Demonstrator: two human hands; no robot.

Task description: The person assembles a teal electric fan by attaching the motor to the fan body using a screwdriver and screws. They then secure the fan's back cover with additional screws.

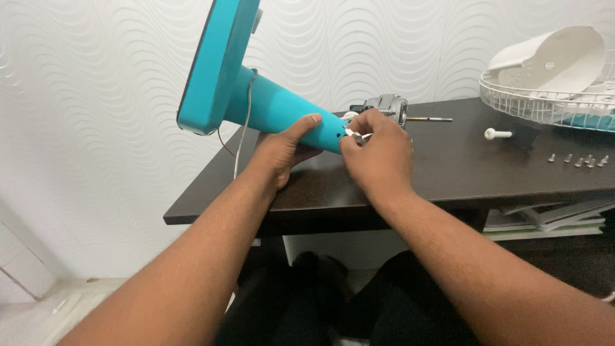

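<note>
A turquoise fan stand [269,106] lies tilted on the dark table [448,173], its round base [214,64] raised at the left. My left hand [282,150] grips the stand's neck from below, thumb on top. My right hand [378,150] pinches small white wires [356,134] at the neck's open end. Just behind my right hand sits the bare metal fan motor [387,104] with its shaft [429,119] pointing right.
A white wire fan grille [544,102] with a white plastic cover [557,57] in it stands at the back right. A white plastic knob [498,134] and several small screws [580,160] lie on the table. A white cord [243,122] hangs off the stand. Papers [544,218] rest on a shelf underneath.
</note>
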